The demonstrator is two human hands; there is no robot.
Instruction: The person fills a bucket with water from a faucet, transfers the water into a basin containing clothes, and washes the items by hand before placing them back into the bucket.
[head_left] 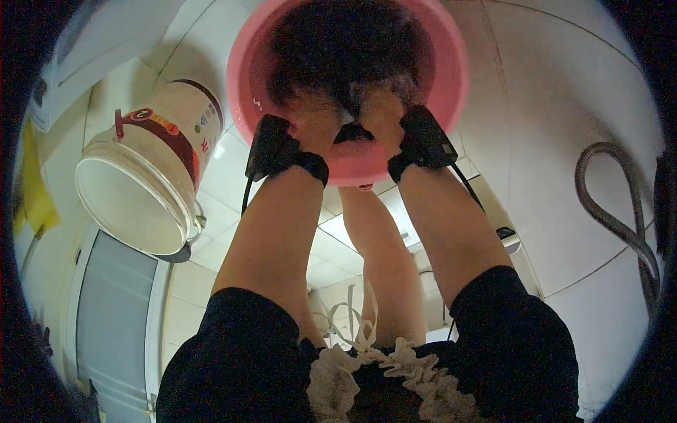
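Observation:
A round pink basin (457,70) is at the top middle, in front of my legs. Dark, soft-looking material (345,35), probably wet cloth, fills much of it; its exact kind is too dim to make out. My left hand (317,123) reaches over the near rim into this dark mass. Close beside it, my right hand (381,116) does the same. Both sets of fingers disappear in the dark contents, so their grip is hidden. Between the hands, a small black piece (352,132) shows against the basin's near wall. Each wrist wears a strapped black device with a cable.
Left of the basin is a white bucket (141,166) with a dark red band, its mouth facing me. A grey ribbed hose (605,148) loops at the right. A grey door panel (116,310) and yellow cloth (35,194) are at the left. Pale tiles surround everything.

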